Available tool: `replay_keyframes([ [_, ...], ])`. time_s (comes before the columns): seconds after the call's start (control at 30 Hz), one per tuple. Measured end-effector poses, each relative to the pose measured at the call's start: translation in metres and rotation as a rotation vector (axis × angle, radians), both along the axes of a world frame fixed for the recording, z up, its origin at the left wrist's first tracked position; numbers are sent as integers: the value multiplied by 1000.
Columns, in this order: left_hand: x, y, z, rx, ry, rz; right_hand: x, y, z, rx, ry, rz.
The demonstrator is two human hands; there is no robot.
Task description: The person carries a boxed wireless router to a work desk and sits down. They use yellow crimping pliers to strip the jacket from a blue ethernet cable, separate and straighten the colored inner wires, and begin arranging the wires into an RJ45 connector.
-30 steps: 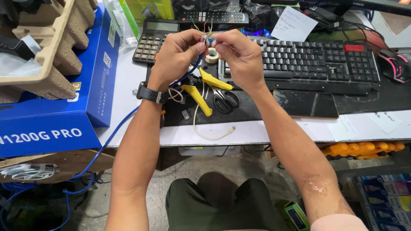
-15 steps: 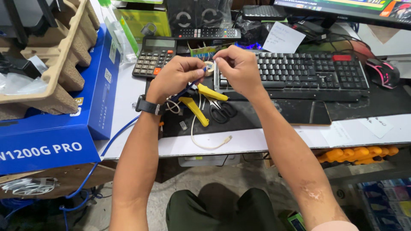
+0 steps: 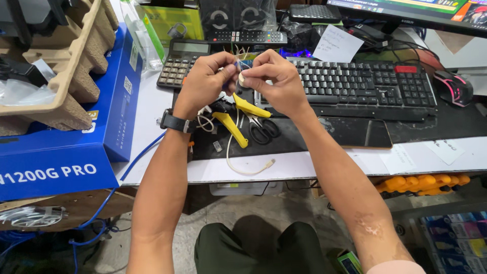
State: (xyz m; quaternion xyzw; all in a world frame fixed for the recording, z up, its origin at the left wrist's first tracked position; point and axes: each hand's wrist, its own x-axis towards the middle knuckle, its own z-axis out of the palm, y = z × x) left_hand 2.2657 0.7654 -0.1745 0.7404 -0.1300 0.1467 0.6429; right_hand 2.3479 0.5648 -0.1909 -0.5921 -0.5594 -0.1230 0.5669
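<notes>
Both my hands are raised together above the desk, pinching the stripped end of a blue network cable [image 3: 133,162] whose thin coloured wires fan out upward. My left hand [image 3: 205,83], with a black wristwatch, grips the cable end. My right hand [image 3: 274,81] pinches the wires and also presses a small white piece against its thumb. Under the hands lie yellow-handled crimping pliers [image 3: 234,122], black scissors [image 3: 264,129] and a short white cable [image 3: 243,165] with a plug.
A black keyboard [image 3: 365,83], a calculator [image 3: 177,63], a remote control [image 3: 248,36] and a mouse [image 3: 454,86] sit behind. A blue box [image 3: 71,152] with a cardboard tray [image 3: 61,76] on it stands at the left. A small clear plug [image 3: 217,146] lies on the black mat.
My hands have stayed together on the wires while the view shifted; they now sit slightly lower and nearer the keyboard's left end.
</notes>
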Motion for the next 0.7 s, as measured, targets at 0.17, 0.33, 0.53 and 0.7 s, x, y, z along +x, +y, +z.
replay_keyframes([
  [0.17, -12, -12, 7, 86, -18, 147, -19, -2, 10, 92, -317, -154],
  [0.33, -51, -58, -16, 195, -277, 523, -24, -6, 4, 110, -231, -10],
  [0.53, -59, -89, -43, 221, -501, 623, -2, -38, -12, 59, 560, 334],
  [0.7, -57, -88, -47, 294, -579, 615, 5, -54, -20, -132, 651, 436],
])
